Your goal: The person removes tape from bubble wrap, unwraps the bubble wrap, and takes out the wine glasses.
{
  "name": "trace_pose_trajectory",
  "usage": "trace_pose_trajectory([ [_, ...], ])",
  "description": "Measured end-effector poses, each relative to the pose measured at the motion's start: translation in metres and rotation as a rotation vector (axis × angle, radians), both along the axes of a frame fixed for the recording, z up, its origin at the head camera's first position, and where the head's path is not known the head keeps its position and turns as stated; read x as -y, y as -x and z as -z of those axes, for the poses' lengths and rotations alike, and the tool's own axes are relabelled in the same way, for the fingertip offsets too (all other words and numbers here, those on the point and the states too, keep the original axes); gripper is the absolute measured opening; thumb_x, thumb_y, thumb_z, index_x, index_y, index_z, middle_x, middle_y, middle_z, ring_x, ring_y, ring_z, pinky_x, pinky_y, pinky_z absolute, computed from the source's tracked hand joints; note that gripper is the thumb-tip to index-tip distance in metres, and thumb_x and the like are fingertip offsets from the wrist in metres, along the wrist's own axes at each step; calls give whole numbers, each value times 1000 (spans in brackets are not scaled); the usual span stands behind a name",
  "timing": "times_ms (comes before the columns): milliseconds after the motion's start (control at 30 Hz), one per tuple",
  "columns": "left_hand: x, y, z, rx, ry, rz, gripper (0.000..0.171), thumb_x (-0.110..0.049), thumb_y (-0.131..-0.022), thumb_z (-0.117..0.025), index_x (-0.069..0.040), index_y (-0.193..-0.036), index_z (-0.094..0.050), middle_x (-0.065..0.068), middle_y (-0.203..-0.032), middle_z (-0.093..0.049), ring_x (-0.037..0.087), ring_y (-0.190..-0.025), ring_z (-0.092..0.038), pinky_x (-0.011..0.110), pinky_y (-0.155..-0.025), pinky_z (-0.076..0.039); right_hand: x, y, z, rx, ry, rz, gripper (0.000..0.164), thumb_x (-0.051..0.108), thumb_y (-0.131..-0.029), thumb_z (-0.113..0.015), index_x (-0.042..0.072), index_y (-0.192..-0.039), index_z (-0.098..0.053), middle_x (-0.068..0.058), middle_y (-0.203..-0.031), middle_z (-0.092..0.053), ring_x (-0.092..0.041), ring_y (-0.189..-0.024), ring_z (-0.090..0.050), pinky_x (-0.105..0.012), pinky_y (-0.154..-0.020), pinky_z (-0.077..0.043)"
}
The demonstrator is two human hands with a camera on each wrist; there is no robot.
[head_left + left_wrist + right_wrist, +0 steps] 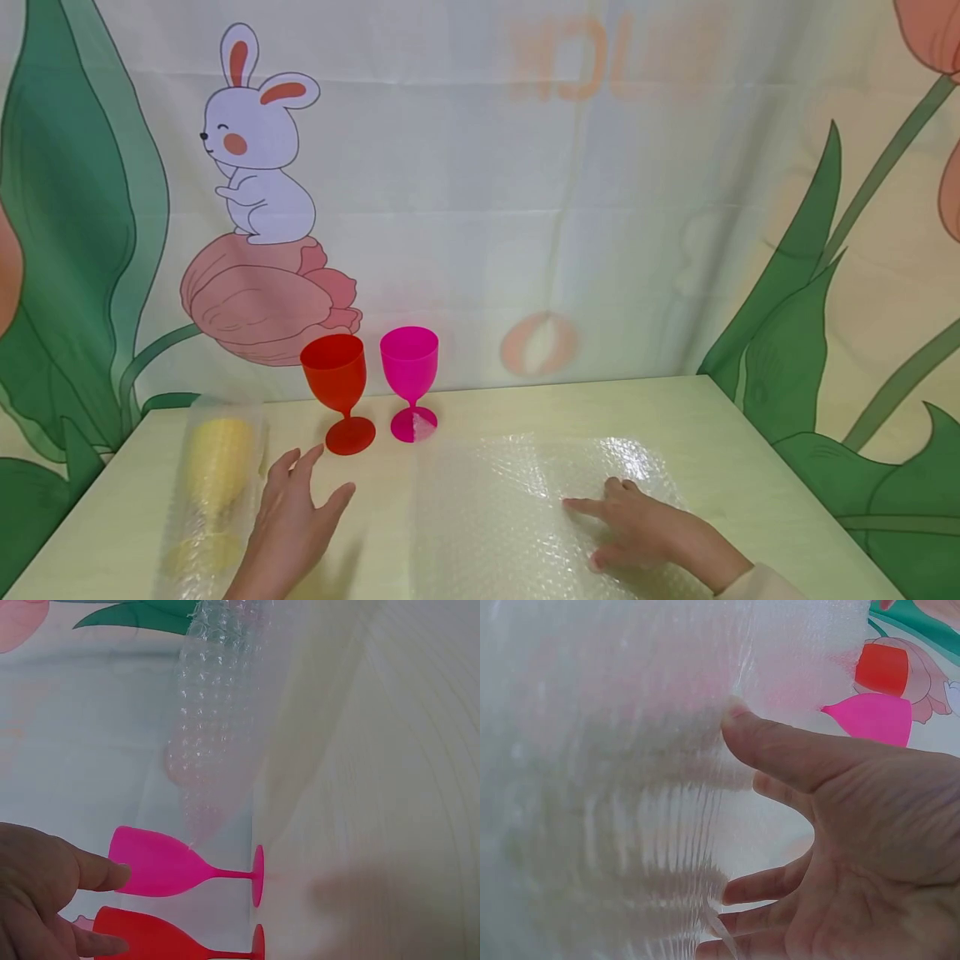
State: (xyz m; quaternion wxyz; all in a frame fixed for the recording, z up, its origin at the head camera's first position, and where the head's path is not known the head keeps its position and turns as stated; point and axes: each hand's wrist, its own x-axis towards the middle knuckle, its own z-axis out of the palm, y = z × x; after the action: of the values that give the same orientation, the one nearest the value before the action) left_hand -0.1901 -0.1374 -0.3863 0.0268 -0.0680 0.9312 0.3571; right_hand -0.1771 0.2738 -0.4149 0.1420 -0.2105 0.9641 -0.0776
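My left hand (pixel 292 521) is raised over the table, thumb and fingers spread, in front of a red plastic goblet (pixel 334 383). It looks apart from the goblet in the head view. Beside that one stands a pink goblet (pixel 410 367), upright, its base partly overlapped by the edge of clear bubble wrap (pixel 487 525). My right hand (pixel 637 527) touches the bubble wrap with its fingers extended. Seen from the right wrist, the thumb and fingertips (pixel 742 889) meet the crinkled plastic (pixel 652 825), and no fingers curl round it.
At the left lies a yellow goblet (pixel 219 458) wrapped in bubble wrap. All of this is on a pale wooden table (pixel 750 467). A printed cloth (pixel 465 183) with a rabbit and tulips hangs right behind the table's far edge.
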Motion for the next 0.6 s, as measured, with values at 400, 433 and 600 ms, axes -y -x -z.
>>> trace_pose_trajectory([
  [400, 22, -4, -2, 35, 93, -45, 87, -32, -98, -70, 6, -159, -21, 38, -157, -14, 56, -142, -18, 73, -107, -29, 0, -1, -1, -16, 7, 0, 72, 33, -84, -85, 22, -149, -57, -19, -111, -54, -33, -102, -50, -53, -83, -53],
  [433, 25, -4, -1, 43, 96, -53, 87, -32, -98, -70, 6, -159, -20, 38, -157, -14, 57, -141, -18, 73, -107, -30, 1, -1, -1, -17, 8, -1, 72, 33, -83, -85, 22, -148, -57, -19, -111, -54, -33, -101, -50, -53, -83, -53],
  [600, 36, -5, -1, 53, 134, -78, 88, -33, -97, -71, 6, -158, -21, 38, -155, -14, 58, -139, -18, 75, -107, -27, 2, -1, -1, -16, -3, 15, 72, 34, -83, -85, 23, -149, -57, -20, -113, -54, -34, -104, -51, -54, -84, -54],
])
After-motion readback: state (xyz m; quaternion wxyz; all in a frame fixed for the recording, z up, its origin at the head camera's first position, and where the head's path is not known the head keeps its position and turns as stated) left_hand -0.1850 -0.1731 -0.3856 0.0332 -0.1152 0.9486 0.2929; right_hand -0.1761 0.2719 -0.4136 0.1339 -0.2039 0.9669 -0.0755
